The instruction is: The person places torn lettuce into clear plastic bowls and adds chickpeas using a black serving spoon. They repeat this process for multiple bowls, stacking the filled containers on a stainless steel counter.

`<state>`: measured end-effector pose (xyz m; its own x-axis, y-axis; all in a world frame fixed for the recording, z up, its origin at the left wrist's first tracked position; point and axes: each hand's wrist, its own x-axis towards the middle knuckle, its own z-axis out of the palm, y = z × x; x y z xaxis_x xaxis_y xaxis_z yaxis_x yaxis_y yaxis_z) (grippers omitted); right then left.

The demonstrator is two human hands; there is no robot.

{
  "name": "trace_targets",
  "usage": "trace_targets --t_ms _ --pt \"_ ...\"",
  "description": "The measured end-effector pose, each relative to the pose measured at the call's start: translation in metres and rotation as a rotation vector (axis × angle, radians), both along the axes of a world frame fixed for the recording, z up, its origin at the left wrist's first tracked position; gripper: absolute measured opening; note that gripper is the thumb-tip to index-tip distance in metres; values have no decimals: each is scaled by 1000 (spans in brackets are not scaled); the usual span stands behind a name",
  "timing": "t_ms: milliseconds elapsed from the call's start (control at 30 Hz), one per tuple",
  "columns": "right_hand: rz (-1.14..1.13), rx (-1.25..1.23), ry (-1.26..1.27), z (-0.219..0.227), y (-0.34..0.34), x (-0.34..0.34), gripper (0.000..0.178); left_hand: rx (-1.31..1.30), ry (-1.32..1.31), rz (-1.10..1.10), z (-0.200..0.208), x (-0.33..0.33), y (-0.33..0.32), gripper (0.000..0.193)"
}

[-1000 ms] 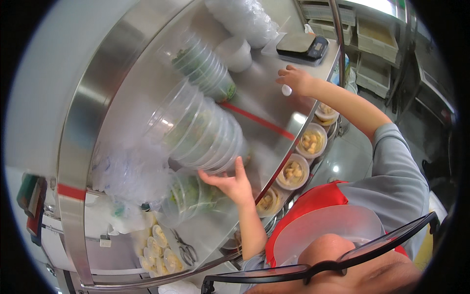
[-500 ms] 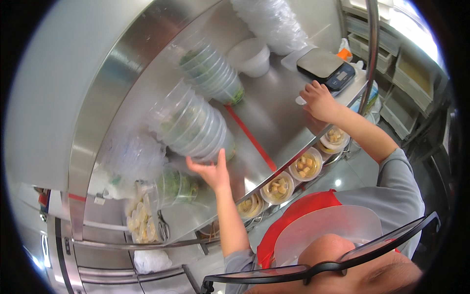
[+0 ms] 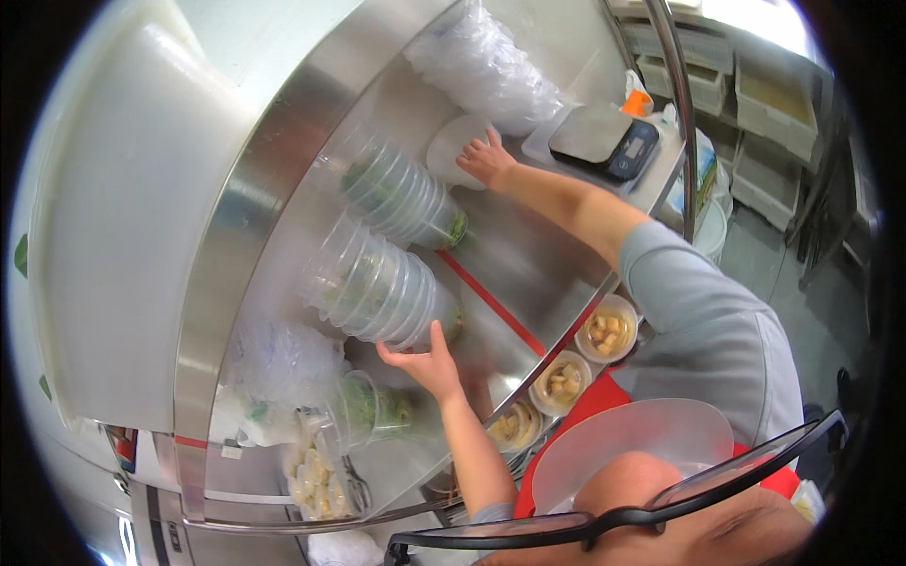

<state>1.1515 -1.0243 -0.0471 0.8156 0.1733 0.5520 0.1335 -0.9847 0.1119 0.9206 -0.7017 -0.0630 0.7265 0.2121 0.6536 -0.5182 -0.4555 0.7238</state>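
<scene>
My left hand (image 3: 429, 368) is at the near, lower end of a tilted stack of clear plastic cups (image 3: 373, 278), thumb and forefinger spread apart against it. My right hand (image 3: 488, 160) reaches across the counter to a white round tub (image 3: 448, 146), fingers apart over its near side. The hand covers part of the tub, so its contents are hidden. Between the hands leans a second stack of clear cups (image 3: 396, 189), with green leaves in the end cup.
A kitchen scale (image 3: 599, 141) sits at the right end of the steel counter (image 3: 528, 255). Plastic-wrapped stacks (image 3: 491, 71) stand behind. Cups of greens (image 3: 363, 410), scissors (image 3: 357, 486) and bagged pale pieces (image 3: 316, 472) lie left. Filled tubs (image 3: 562, 382) line a lower shelf.
My right hand has moved left and away from me, from a small white thing beside the scale to the tub. My left hand stays at the cup stack. The whole view has shifted.
</scene>
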Motion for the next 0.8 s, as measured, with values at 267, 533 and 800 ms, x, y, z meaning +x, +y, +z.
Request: trace_targets --t_ms 267,533,800 --pt "2 -86 248 19 -2 -112 63 -38 82 36 -1 16 22 103" --pt "376 190 97 52 52 -107 60 50 89 204 -5 104 37 113" --pt "143 3 202 41 60 -102 67 58 145 152 -3 162 34 114"
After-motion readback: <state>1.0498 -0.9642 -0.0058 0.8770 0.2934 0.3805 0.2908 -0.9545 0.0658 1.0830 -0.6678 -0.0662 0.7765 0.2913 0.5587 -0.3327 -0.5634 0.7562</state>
